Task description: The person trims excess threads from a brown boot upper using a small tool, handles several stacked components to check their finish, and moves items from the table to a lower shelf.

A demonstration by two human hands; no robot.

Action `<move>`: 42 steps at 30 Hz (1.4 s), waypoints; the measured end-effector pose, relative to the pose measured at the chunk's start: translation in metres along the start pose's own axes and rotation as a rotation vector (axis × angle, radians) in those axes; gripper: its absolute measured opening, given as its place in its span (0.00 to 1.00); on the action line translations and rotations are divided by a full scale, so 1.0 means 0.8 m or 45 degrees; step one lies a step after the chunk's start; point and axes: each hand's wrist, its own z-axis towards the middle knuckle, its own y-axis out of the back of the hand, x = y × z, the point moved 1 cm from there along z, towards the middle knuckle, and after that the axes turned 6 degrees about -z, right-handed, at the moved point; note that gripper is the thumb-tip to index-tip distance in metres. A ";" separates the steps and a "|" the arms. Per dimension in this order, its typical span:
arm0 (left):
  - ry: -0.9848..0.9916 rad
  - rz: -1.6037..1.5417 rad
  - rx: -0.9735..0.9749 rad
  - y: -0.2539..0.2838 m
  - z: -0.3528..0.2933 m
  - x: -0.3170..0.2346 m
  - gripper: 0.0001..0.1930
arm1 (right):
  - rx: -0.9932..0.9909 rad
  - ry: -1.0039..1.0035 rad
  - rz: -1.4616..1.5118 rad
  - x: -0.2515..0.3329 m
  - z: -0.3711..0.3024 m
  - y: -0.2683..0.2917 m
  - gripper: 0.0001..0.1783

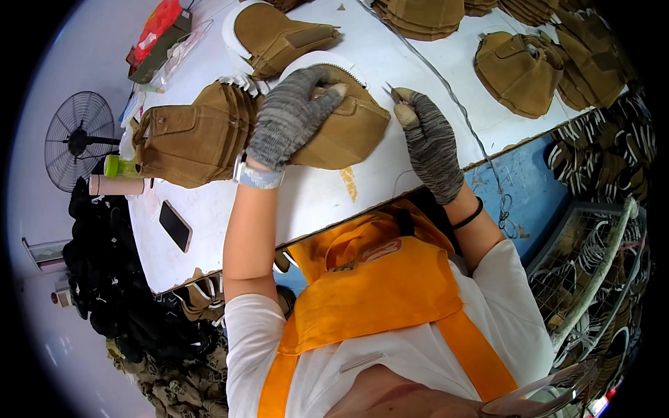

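Left hand point(293, 115), gloved in grey knit: laid over a brown cap point(352, 136), fingers bent onto its crown, thumb angled across it; grip beneath not visible. Cap lies directly under this hand, on the white bench point(306, 202). Right hand point(428, 143), also gloved: thumb and forefinger pinch small snips point(391, 90), blade tips pointing away from the body, near the cap but apart from it.

Just left of the left hand: stack point(188, 136) of nested brown caps. Beyond that hand: single cap point(279, 38) with white brim. Right of the right hand: grey cable point(453, 90) crossing the bench; past it, more caps point(519, 73). Left of the left forearm, nearer the body: dark phone point(175, 226). Farther left, off the bench: fan point(78, 141).
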 end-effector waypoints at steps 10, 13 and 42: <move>-0.014 0.062 -0.602 0.010 -0.077 -0.019 0.10 | 0.135 0.336 0.023 0.015 -0.008 -0.019 0.09; -0.019 -0.008 -0.756 -0.008 -0.099 -0.029 0.08 | 0.179 0.277 0.031 0.048 -0.017 -0.016 0.09; -0.056 -0.184 -0.677 -0.029 -0.097 -0.061 0.09 | 0.292 0.206 -0.012 0.031 -0.008 0.005 0.14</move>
